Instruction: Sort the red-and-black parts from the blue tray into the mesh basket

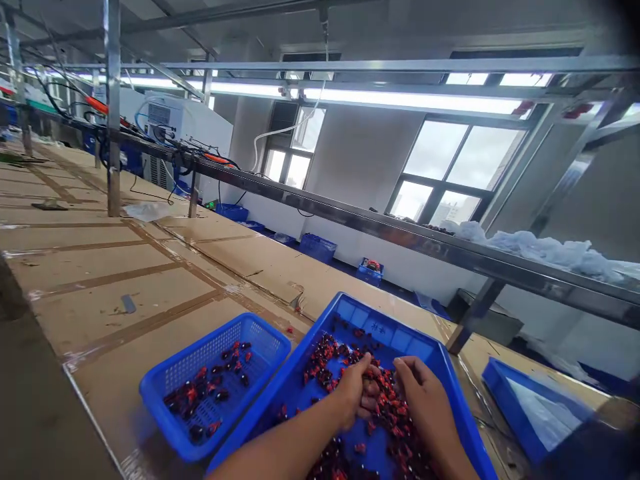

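A large blue tray [345, 307] holds many small red-and-black pieces [395, 400], heaped mostly through its middle and right side. My left hand [356, 390] is over the pile, palm turned inward, its fingers curled toward the thumb. My right hand [423, 387] faces it from the right, thumb and forefinger closed in a pinch. A small gap separates the two hands. Whatever lies in either set of fingers is too small or hidden to make out. Left of the tray stands a smaller blue perforated basket [175, 370] with some of the same pieces scattered inside.
Brown cardboard held with tape [165, 287] covers the long bench. Another blue tray [507, 387] with whitish sheet material stands at the right. A metal rail shelf [350, 217] runs behind the bench, carrying white plastic bags [545, 250]. Upright metal posts [113, 113] rise from the bench.
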Motion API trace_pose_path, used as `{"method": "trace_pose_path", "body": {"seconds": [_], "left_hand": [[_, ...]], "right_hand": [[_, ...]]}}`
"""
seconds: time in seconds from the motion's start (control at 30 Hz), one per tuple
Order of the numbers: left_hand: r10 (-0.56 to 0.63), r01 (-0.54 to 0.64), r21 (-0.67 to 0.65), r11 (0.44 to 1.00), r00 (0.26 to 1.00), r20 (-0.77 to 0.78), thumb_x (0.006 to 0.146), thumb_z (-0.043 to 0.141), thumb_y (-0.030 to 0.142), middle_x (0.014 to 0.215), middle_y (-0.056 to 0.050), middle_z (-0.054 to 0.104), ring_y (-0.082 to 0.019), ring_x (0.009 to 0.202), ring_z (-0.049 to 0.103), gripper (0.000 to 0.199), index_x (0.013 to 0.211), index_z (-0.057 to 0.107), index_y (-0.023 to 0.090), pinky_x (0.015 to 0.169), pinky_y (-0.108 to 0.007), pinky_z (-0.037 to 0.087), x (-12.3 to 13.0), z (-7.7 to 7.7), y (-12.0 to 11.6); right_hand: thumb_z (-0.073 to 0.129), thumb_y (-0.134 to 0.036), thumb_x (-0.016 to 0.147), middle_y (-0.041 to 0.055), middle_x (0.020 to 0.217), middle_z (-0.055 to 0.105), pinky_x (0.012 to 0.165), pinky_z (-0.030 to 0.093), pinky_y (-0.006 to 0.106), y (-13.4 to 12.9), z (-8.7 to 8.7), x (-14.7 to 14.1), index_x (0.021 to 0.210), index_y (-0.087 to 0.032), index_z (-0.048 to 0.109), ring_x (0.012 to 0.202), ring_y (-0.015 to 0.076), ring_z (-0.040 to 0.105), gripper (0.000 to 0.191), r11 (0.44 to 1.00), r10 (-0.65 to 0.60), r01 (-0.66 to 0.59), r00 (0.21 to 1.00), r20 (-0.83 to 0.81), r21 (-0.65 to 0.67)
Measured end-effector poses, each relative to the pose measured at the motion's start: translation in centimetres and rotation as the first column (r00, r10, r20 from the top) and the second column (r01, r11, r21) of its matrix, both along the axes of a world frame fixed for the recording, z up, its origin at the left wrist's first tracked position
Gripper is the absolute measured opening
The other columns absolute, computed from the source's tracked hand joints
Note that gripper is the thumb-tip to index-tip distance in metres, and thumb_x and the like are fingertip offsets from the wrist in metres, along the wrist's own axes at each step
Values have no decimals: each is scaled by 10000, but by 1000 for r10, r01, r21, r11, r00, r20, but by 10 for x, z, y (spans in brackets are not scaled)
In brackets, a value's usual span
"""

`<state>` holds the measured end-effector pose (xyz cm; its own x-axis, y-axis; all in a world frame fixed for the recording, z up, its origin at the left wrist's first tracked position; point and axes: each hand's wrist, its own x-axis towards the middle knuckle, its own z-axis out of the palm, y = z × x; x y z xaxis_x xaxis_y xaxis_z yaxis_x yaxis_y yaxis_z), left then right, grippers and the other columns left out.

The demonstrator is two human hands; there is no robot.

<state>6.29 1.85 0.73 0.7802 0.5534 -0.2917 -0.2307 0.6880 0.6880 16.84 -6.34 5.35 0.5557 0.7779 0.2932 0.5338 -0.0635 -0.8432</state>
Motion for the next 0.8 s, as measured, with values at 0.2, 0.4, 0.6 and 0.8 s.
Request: {"method": "trace_pose_path", "body": {"seconds": [0.2, 0.4, 0.6, 0.8], "left_hand": [[68, -52, -77, 996, 972, 223, 832, 503, 583, 560, 76, 356, -43, 368, 263, 371, 881, 472, 217, 338, -127, 93, -10, 4, 19], [110, -104, -38, 994, 971, 215, 811, 510, 369, 708, 11, 518, -91, 474, 455, 215, 948, 477, 206, 333, -143, 220, -12, 12, 14], [161, -156, -44, 987, 968, 191, 823, 482, 233, 917, -74, 631, -155, 669, 602, 184, 1001, 477, 187, 512, -248, 487, -12, 16, 14], [162, -152, -63, 986, 969, 188, 879, 467, 196, 1085, -114, 635, -193, 877, 646, 122, 1000, 477, 181, 763, -377, 545, -12, 17, 15]], "right_hand": [[690, -574, 713, 58, 767, 699, 520, 495, 291, 6, -52, -5, 806, -153, 663, 585, 177, 631, 432, 884, 321, -466, 675, -664, -46], [778, -540, 630, 56, 774, 714, 447, 441, 222, 12, -54, -15, 769, -141, 627, 511, 117, 590, 449, 916, 303, -396, 574, -761, 66], [745, -557, 655, -9, 652, 647, 418, 411, 214, 14, -54, -13, 746, -174, 557, 457, 107, 565, 436, 943, 286, -299, 512, -810, 144], [754, -524, 640, -32, 529, 573, 421, 383, 219, 22, -59, -8, 660, -166, 566, 445, 111, 527, 404, 957, 289, -192, 552, -782, 219]]}}
